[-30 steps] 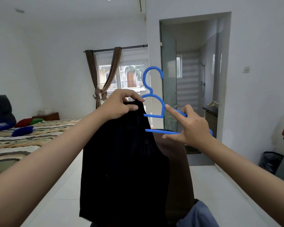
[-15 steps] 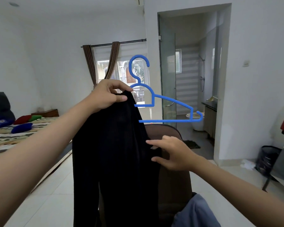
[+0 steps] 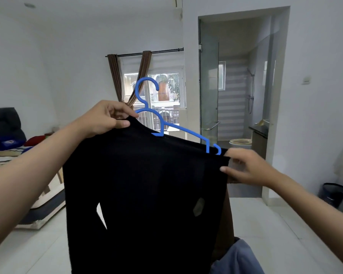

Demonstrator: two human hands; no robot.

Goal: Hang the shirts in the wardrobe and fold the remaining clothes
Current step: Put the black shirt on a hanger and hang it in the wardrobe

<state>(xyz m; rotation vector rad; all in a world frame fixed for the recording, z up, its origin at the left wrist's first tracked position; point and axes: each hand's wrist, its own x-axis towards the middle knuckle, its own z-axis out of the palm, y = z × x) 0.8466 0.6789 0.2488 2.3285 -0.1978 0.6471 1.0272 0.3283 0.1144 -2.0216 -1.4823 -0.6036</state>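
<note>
A black shirt (image 3: 147, 184) hangs in front of me, spread wide on a blue plastic hanger (image 3: 147, 89) whose hook points up. My left hand (image 3: 105, 119) pinches the shirt's collar at the hanger's neck and holds both up. My right hand (image 3: 246, 167) pinches the shirt's right shoulder edge, just below the hanger's right tip. The hanger's left arm is hidden under the cloth.
A brown chair back (image 3: 226, 214) stands behind the shirt, with a blue-grey garment (image 3: 238, 258) draped low at its right. A bed (image 3: 6, 155) lies at the left. The bathroom doorway (image 3: 236, 115) opens ahead right, and a dark bin (image 3: 334, 194) sits by the right wall.
My right hand rose from the shirt's middle to its right shoulder and pulled the cloth out over the hanger's right arm. The shirt now hangs spread wide instead of bunched.
</note>
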